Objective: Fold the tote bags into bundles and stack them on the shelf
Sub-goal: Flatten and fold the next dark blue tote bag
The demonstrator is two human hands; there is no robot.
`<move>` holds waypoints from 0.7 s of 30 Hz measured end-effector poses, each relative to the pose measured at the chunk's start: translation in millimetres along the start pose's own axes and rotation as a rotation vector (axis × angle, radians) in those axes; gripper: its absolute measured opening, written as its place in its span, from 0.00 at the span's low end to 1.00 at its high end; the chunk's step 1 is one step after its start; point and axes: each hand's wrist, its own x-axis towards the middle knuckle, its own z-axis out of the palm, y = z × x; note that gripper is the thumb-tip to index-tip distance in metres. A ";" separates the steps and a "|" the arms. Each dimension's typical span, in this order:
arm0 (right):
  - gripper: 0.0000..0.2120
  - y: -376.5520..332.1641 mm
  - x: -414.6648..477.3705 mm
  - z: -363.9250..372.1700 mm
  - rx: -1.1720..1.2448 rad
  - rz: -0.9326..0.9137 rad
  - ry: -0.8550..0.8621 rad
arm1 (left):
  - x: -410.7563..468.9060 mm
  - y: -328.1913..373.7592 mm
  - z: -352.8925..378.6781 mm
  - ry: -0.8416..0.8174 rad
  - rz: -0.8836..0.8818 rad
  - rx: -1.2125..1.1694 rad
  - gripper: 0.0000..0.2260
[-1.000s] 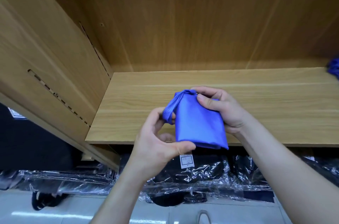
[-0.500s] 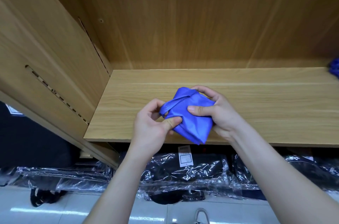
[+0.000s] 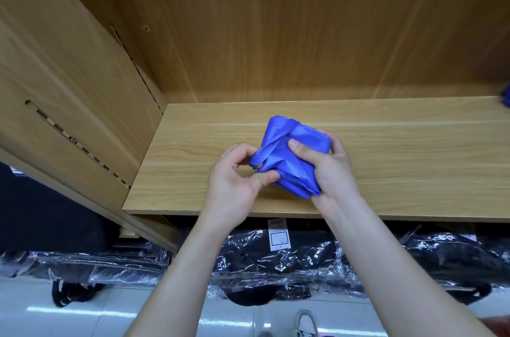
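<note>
Gripping crumpled blue tote bag [image 3: 296, 162] in right hand [image 3: 332, 173]: thumb on top, fingers curled round far side. Pinching its strap [image 3: 259, 157] btwn left hand [image 3: 234, 184] thumb & curled fingers. Held over shelf [image 3: 414, 171] front half; contact w/ board unclear. Long axis approx far-to-near, near end angled right.

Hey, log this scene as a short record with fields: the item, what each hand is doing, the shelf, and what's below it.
Item: blue tote bag, crumpled into a bundle, strap showing at its left
Left: left hand pinches the bag's left edge by the strap
Right: right hand grips the bag's right side, thumb on top
Shelf: wooden shelf board under the bag; contact cannot be told
Shelf far right: another blue item, cut off by the frame
Below: dark plastic-wrapped packages
</note>
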 end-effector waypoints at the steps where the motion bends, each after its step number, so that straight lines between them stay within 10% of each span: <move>1: 0.26 1.6 -4.0 0.8 -0.006 0.030 -0.056 | 2.4 0.2 1.4 0.020 -0.018 -0.033 0.13; 5: 0.31 -1.0 -15.6 0.3 -0.237 0.132 -0.269 | 12.8 0.0 2.7 0.055 -0.113 -0.166 0.14; 14: 0.23 -0.4 13.2 10.6 0.138 0.084 0.149 | 8.0 -13.2 51.7 0.187 -0.411 -0.606 0.05; 21: 0.25 23.4 17.7 7.7 -0.116 -0.106 0.126 | -6.8 -18.8 58.9 0.255 -0.440 -0.437 0.02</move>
